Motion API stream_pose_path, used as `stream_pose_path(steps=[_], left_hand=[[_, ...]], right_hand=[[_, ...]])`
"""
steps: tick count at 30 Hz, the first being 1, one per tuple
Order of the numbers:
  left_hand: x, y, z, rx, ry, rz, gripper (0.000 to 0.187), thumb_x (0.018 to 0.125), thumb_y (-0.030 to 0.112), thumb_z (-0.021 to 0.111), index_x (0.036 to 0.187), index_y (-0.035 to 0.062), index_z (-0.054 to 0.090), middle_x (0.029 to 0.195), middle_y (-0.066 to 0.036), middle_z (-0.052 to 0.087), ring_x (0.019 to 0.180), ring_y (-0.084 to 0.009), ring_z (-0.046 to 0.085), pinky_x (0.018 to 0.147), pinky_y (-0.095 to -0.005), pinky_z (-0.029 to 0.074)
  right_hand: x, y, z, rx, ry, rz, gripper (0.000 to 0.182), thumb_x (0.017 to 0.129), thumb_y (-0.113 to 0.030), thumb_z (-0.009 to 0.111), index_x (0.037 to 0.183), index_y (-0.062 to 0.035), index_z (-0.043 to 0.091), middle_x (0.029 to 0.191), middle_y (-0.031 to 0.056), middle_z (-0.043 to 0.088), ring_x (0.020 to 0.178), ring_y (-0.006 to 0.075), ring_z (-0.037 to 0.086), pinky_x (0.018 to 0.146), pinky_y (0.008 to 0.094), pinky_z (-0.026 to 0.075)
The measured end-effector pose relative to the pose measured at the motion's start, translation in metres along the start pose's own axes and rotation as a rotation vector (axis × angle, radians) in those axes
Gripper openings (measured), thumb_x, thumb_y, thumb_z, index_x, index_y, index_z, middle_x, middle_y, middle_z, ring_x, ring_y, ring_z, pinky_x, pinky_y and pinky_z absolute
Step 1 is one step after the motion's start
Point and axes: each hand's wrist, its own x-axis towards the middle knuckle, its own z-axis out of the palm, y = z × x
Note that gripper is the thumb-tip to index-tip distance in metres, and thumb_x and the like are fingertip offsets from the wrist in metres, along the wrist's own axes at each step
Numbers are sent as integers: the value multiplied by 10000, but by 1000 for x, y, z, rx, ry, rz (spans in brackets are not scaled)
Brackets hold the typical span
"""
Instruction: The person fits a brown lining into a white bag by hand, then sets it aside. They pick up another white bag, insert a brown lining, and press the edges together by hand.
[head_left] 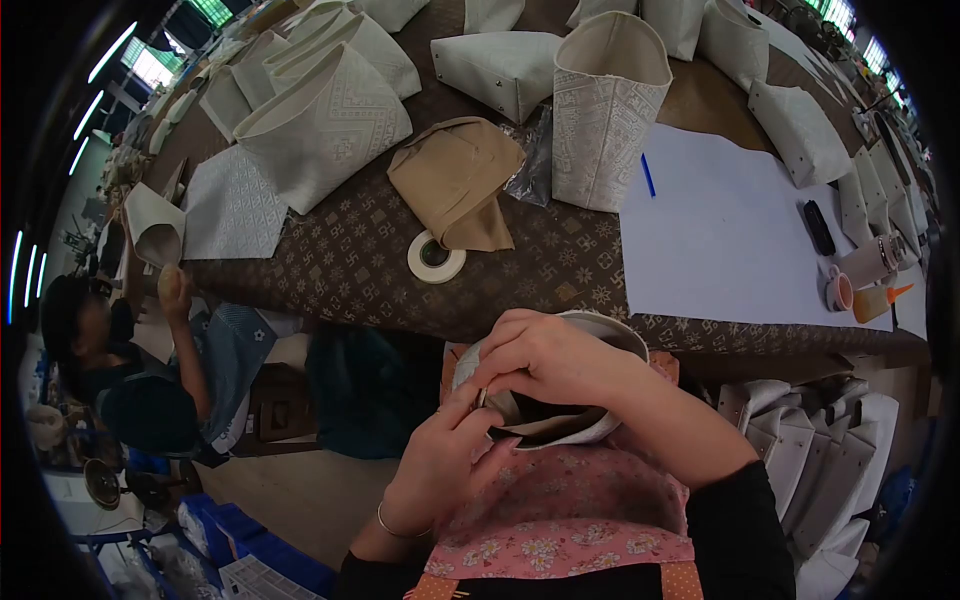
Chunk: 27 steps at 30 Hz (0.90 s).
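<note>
A white bag body (612,328) with a tan lining sits at my lap, its open mouth facing up. My left hand (440,460) pinches the near left part of its rim between thumb and fingers. Across the opening reaches my right hand (540,355), its fingers closed on the same left stretch of rim, touching the left fingertips. A small metallic bit shows between the fingers, too small to name. The bag's underside is hidden by my hands and the pink floral apron (570,510).
On the brown patterned table (340,270) lie tan cloth (455,185), a tape roll (437,258), white paper (720,250), a blue pen (648,175) and a glue bottle (880,302). Patterned bags (610,130) stand behind. White pieces (810,460) hang right. A co-worker (150,380) sits left.
</note>
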Motion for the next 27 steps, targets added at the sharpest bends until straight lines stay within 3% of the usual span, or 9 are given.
stream_pose_path(steps=[8,11,14,16,18,20,22,24,27], left_hand=[[-2,-2,1,-17,23,9,260,755,127,800,949,39,650,1321,-242,557,920,-346,674,767,-347,547],[-4,-3,-1,-19,-33,-59,275,750,120,802,973,44,661,1313,-245,558,954,-340,672,788,-342,546],[-9,-11,-7,-114,31,27,296,766,131,788,1012,26,662,1301,-242,563,1050,-326,659,851,-351,537],[-17,-22,-20,-134,237,93,348,807,132,761,1099,-8,633,1302,-211,569,1109,-302,636,918,-381,513],[-28,-39,-23,-334,484,52,392,923,191,667,1225,-31,552,1323,-177,558,1238,-321,562,1006,-392,459],[-33,-58,-31,-513,714,19,420,962,205,602,1295,-25,491,1333,-166,549,1259,-293,537,1028,-396,426],[-43,-87,-47,-607,775,-30,423,993,252,546,1316,-13,476,1342,-165,542,1257,-293,537,1023,-391,430],[-52,-108,-55,-700,834,-78,434,1025,300,489,1337,-1,462,1351,-164,536,1254,-293,538,1018,-386,433],[-57,-123,-52,-1108,746,-205,450,1048,350,419,1346,15,457,1367,-162,523,1256,-288,534,1018,-394,437]], right_hand=[[0,-1,9,-50,17,2,124,776,-155,736,882,-95,711,960,19,683,944,247,600,851,364,512],[-1,-2,17,-184,105,-119,106,776,-132,723,866,-104,677,920,22,646,915,244,598,805,365,523],[1,-15,12,-258,99,-132,112,747,-120,711,842,-119,652,879,8,607,895,224,591,776,348,521],[4,-30,7,-331,176,-190,127,725,-130,709,842,-127,659,832,0,580,830,206,587,709,328,511],[8,-52,-2,-341,264,-225,132,722,-114,715,842,-128,661,811,-1,580,763,198,579,650,316,493],[11,-74,-15,-350,350,-263,140,719,-98,720,843,-129,663,791,-1,581,695,191,571,590,305,475],[12,-92,-27,-346,596,-297,194,713,-22,748,867,-96,656,738,13,581,573,176,531,501,286,422],[9,-101,-36,-330,667,-243,213,716,6,756,880,-79,649,720,20,580,552,167,519,487,280,408],[1,-110,-44,-302,719,-143,240,729,39,778,903,-38,631,692,28,578,520,139,508,460,264,398]])
